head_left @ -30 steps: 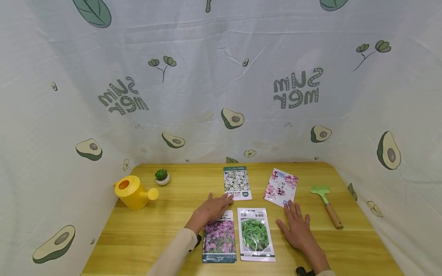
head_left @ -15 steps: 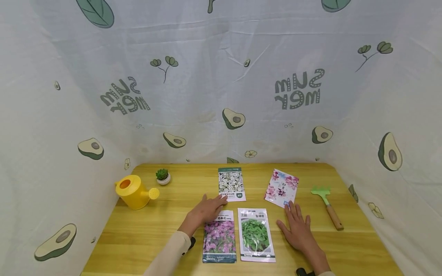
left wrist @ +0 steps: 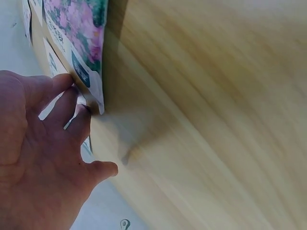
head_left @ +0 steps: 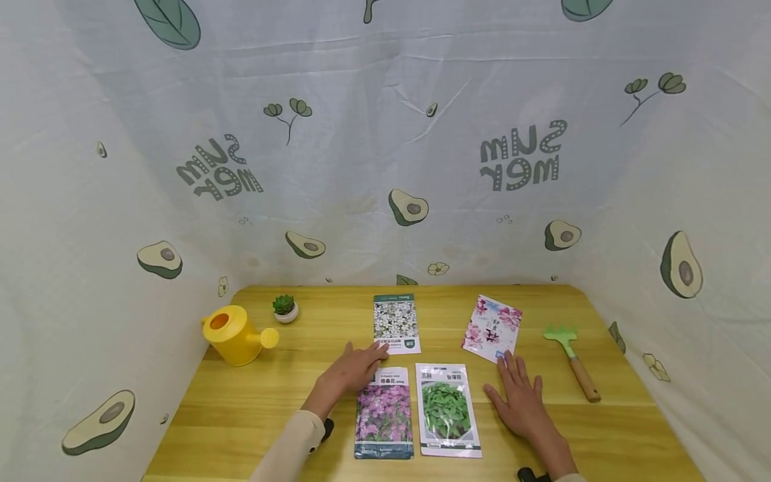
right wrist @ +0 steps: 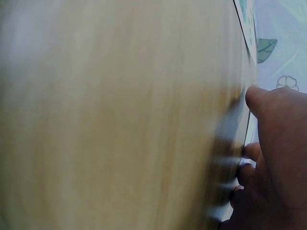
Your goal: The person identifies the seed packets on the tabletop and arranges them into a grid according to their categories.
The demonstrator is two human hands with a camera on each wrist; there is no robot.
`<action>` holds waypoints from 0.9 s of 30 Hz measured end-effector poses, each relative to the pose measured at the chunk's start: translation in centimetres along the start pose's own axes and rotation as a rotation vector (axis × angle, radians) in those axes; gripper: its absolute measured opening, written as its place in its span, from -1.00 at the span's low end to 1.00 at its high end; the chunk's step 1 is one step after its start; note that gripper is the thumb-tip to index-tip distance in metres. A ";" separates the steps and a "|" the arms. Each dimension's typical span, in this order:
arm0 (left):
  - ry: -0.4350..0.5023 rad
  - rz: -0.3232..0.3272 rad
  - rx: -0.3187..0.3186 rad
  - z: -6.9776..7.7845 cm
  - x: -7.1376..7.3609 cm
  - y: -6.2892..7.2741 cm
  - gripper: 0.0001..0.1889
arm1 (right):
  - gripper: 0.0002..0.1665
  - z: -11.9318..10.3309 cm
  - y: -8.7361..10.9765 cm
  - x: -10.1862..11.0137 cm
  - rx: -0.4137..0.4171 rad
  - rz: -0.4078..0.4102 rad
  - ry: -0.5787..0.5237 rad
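Note:
In the head view, my left hand (head_left: 352, 370) reaches forward, its fingertips touching the lower edge of a seed packet with white flowers (head_left: 395, 320). My right hand (head_left: 519, 402) lies on the table with fingers extended, fingertips at the bottom edge of a tilted pink-blossom packet (head_left: 490, 329). Nearer to me, a purple-flower seed packet (head_left: 383, 416) and a green-leaf seed packet (head_left: 447, 412) lie side by side between the hands. The left wrist view has the left hand (left wrist: 48, 148) beside the purple-flower packet (left wrist: 81, 28).
A yellow watering can (head_left: 231, 337) and a small potted succulent (head_left: 284, 308) stand at the table's left. To the right lies a green hand rake (head_left: 572, 365) with a wooden handle. A printed cloth (head_left: 361, 154) encloses the wooden table (head_left: 253, 415) at the back and sides.
The white-flower packet has slid left with my left hand, and now lies straighter above the purple-flower packet. My right hand and the other packets have stayed in place.

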State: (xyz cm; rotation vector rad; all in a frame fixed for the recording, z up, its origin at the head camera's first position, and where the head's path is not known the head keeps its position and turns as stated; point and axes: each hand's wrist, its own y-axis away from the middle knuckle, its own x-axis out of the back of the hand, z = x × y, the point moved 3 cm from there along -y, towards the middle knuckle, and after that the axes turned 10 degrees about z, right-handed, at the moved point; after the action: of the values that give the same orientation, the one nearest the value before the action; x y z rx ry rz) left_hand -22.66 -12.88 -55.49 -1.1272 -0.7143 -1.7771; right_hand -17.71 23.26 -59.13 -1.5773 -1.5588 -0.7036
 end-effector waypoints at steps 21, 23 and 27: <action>0.040 0.038 0.027 -1.3 0.3 1.3 -0.55 | -0.04 0.1 -0.1 -0.2 -0.006 -0.016 -0.012; 0.040 0.040 0.027 -1.4 0.3 1.4 -0.54 | -0.04 0.2 -0.1 -0.3 -0.006 -0.017 -0.004; 0.041 0.042 0.023 -1.6 0.2 1.7 -0.54 | -0.04 0.3 -0.1 -0.4 -0.011 -0.018 0.011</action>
State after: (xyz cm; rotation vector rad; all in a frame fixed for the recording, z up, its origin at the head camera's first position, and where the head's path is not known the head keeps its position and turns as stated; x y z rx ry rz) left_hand -21.86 -15.04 -55.98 -1.0795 -0.6804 -1.7475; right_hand -17.93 23.33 -59.59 -1.5667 -1.5656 -0.7300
